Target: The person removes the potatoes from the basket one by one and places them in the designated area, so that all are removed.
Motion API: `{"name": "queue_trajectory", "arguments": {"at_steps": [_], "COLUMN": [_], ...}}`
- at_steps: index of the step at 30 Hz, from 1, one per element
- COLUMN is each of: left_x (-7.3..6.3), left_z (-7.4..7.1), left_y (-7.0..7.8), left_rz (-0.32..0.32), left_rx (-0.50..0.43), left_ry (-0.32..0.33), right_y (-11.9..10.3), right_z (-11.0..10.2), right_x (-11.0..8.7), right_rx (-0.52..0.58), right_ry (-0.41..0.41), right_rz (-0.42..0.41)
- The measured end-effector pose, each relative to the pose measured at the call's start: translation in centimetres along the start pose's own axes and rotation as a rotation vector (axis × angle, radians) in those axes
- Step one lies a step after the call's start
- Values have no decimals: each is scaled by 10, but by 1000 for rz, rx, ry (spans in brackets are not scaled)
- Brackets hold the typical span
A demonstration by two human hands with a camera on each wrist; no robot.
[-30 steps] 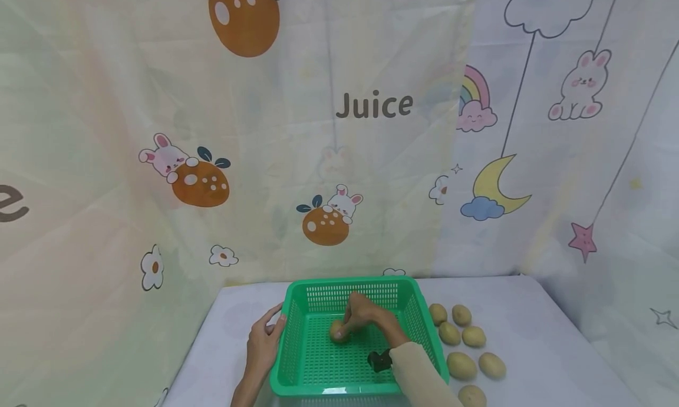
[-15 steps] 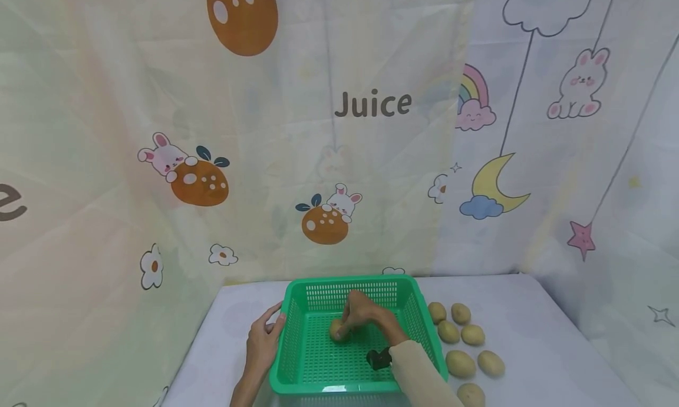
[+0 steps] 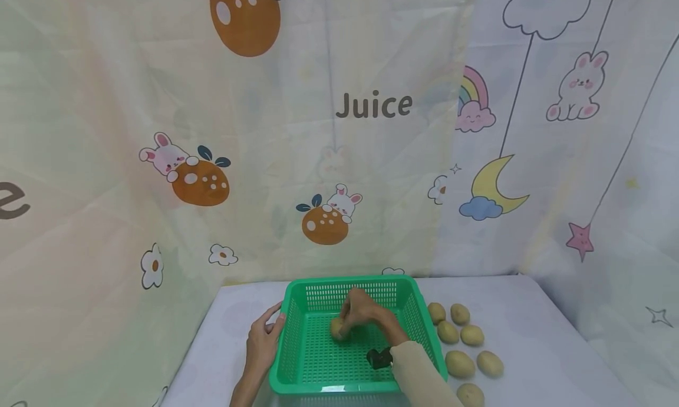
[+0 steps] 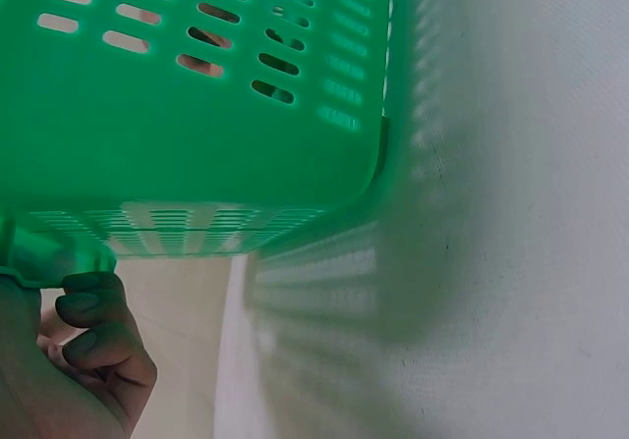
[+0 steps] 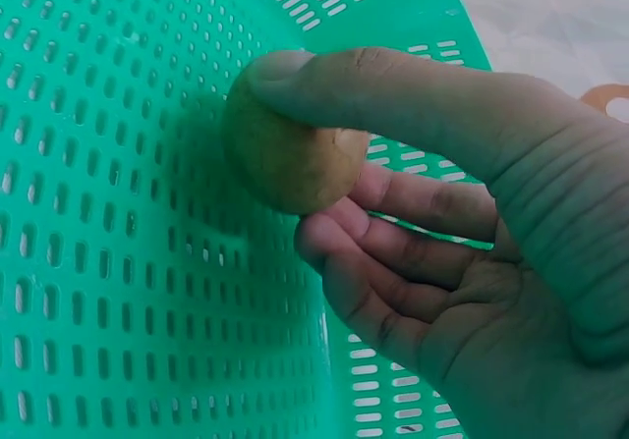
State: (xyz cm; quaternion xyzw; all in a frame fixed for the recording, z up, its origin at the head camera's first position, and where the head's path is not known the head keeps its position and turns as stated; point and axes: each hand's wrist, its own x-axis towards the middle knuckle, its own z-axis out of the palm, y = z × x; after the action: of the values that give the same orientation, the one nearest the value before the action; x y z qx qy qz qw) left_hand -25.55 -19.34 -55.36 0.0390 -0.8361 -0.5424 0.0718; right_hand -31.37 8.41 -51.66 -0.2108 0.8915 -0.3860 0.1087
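Observation:
A green plastic basket (image 3: pixel 307 389) with slotted walls stands on the white-covered table. Inside it, my right hand (image 3: pixel 362 308) pinches a potato (image 5: pixel 285 169) between thumb and fingers. The right wrist view shows the thumb (image 5: pixel 295 76) laid over the potato's top, close to the slotted floor. At the basket's left side, my left hand (image 3: pixel 262 343) grips the rim. Its curled fingers (image 4: pixel 103 346) show beneath the rim in the left wrist view. Part of the potato is covered by the right hand.
Several loose potatoes (image 3: pixel 460 364) lie on the table (image 3: pixel 536 342) just right of the basket. A printed cloth (image 3: pixel 254 230) hangs behind and at both sides. A black wrist camera (image 3: pixel 379 358) sits at the right sleeve (image 3: pixel 424 374).
My right hand has lifted very slightly and the potato in it has turned a little. The left hand and the basket stay where they were.

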Motion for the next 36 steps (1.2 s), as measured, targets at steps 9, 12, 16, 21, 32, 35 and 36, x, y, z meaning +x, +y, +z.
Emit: {"name": "queue_trajectory", "arguments": {"at_steps": [9,12,16,21,32,35,36], "left_x": [0,-1,-1,-1,1,1,1], "left_z": [0,0,1,0,0,0,0], "left_y": [1,1,1,0,-3,-4,-4], "left_rz": [2,-2,-6,5,12,16,14], "left_rx": [0,-8,-9,-10,-15,-12,-11], "left_ry": [2,-3,-2,4,-1,-1,1], "right_y": [2,2,0,-6,-16,-20,-21], "right_z": [-5,-6,-7,-9,-20,-25,-26], "right_x": [0,-2,-3,-3,-9,-12,-13], "right_rx": [45,73,96,119,116,105,107], "right_ry": [-8,-3,11,15,-36,-53,-58], "right_rz": [-59,-72,-91,-140,-204,-230,-240]}}
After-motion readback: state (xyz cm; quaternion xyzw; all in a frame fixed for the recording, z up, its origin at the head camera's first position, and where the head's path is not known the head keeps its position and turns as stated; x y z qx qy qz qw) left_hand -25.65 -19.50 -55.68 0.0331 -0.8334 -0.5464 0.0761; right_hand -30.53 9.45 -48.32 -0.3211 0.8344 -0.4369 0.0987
